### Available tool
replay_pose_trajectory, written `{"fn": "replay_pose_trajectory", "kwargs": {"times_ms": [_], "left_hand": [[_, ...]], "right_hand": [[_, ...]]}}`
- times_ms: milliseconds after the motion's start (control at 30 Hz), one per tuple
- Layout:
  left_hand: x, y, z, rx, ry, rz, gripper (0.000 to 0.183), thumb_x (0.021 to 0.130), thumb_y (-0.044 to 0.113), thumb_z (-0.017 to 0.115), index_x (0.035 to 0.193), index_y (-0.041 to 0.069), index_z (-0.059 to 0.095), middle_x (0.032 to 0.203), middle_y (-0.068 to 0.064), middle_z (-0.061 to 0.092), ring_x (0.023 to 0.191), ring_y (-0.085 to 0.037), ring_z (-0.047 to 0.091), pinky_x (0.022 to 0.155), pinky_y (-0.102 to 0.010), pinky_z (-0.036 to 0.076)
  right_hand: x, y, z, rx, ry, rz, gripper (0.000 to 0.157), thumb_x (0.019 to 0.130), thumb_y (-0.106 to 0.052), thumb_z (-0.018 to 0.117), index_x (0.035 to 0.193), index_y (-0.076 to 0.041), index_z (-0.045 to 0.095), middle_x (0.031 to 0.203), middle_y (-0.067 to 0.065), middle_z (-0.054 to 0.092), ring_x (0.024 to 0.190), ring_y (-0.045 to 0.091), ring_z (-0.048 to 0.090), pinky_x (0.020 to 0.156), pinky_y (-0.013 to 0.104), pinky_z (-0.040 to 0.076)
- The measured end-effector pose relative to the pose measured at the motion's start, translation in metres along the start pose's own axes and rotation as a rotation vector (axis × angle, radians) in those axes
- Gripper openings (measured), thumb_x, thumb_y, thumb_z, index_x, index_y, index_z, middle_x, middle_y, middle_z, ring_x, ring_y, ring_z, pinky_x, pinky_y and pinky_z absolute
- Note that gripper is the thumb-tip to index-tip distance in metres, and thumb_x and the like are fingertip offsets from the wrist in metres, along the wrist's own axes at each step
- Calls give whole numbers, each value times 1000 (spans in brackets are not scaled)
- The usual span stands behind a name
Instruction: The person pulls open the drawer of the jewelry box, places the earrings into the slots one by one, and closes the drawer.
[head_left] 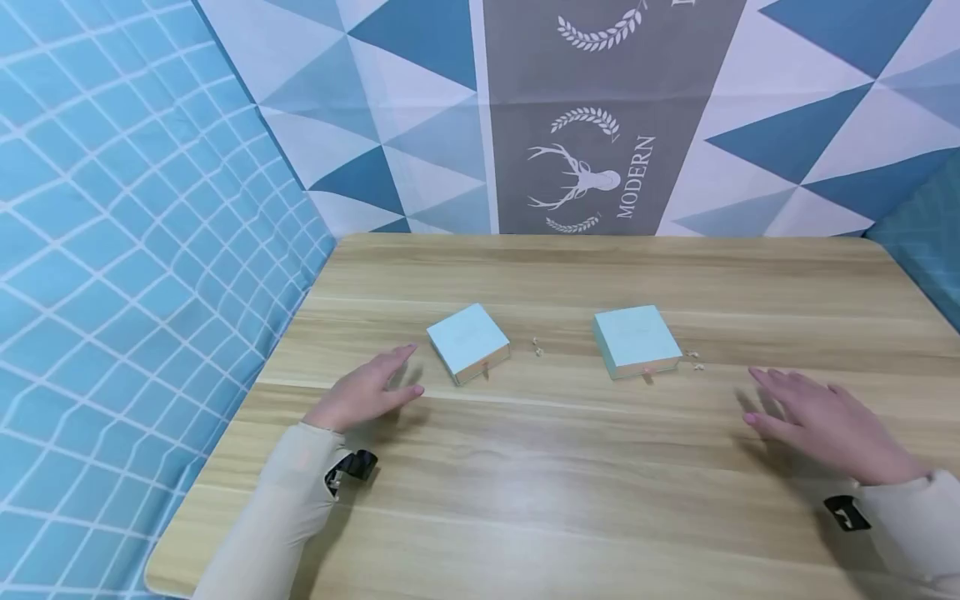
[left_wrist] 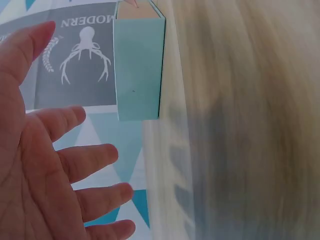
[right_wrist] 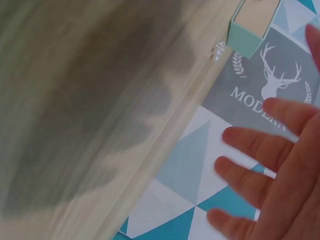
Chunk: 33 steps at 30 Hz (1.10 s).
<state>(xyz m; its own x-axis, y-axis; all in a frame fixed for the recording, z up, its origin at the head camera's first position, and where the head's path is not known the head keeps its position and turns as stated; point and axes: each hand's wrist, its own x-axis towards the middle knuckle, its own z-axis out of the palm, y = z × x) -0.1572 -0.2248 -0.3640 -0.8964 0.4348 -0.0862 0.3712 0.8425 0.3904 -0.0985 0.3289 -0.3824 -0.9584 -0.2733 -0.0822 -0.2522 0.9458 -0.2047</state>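
Observation:
Two small pale-blue boxes sit on the wooden table: a left box (head_left: 468,336) turned at an angle and a right box (head_left: 639,337). Each shows a peach front with a little pull tab. My left hand (head_left: 367,390) hovers just left of the left box, fingers spread and holding nothing. That box's mint side (left_wrist: 139,70) fills the top of the left wrist view. Over the table at the right, my right hand (head_left: 828,421) is held with its fingers extended, apart from the right box. Tiny sparkly pieces (right_wrist: 219,50) lie beside the right box.
More tiny shiny pieces (head_left: 537,347) lie between the two boxes. The wooden table (head_left: 517,467) meets a patterned cloth (head_left: 420,108) with a deer print at the back. A blue checked cloth (head_left: 112,250) hangs along the left edge.

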Motion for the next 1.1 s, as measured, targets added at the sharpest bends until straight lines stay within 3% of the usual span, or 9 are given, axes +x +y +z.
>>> {"fn": "replay_pose_trajectory", "kwargs": {"times_ms": [100, 267, 400, 667, 900, 1100], "left_hand": [[2, -1, -1, -96, -24, -4, 70, 96, 35, 58, 148, -2, 28, 149, -23, 31, 134, -42, 33, 107, -53, 27], [8, -1, -1, -140, 7, 5, 66, 97, 30, 57, 147, -3, 29, 149, -24, 30, 133, -41, 34, 107, -52, 28], [11, 1, -3, -199, 18, -33, 66, 97, 29, 56, 147, -3, 27, 150, -24, 28, 132, -43, 35, 106, -54, 28], [17, -2, -4, -395, -32, -116, 62, 100, 28, 51, 149, -1, 25, 151, -23, 27, 131, -48, 34, 105, -55, 29], [33, -6, -9, -539, -35, -156, 58, 101, 22, 48, 147, -6, 26, 146, -29, 32, 133, -44, 33, 107, -53, 27], [46, -6, -12, -602, -18, -214, 55, 102, 24, 46, 145, -6, 30, 146, -26, 34, 134, -42, 32, 108, -51, 26]], "right_hand": [[2, -3, -4, 37, 4, 5, 68, 96, -42, 55, 134, 13, 43, 132, 37, 43, 117, 55, 43, 90, 67, 33], [4, -7, -7, 152, -66, 33, 65, 97, -41, 55, 134, 11, 45, 128, 37, 47, 113, 55, 48, 84, 64, 40], [7, -6, -8, 220, -105, 41, 61, 97, -37, 56, 132, 11, 47, 118, 37, 55, 104, 52, 55, 80, 62, 44], [8, -3, -14, 381, -132, 64, 57, 91, -22, 67, 128, 16, 47, 107, 29, 64, 94, 40, 64, 75, 50, 51], [10, -11, -20, 603, -218, 201, 65, 90, -21, 67, 137, 14, 38, 109, 21, 65, 88, 15, 64, 68, 33, 52], [11, -18, -20, 738, -244, 224, 61, 92, -20, 65, 135, 15, 39, 112, 22, 64, 92, 17, 64, 73, 42, 54]]}}
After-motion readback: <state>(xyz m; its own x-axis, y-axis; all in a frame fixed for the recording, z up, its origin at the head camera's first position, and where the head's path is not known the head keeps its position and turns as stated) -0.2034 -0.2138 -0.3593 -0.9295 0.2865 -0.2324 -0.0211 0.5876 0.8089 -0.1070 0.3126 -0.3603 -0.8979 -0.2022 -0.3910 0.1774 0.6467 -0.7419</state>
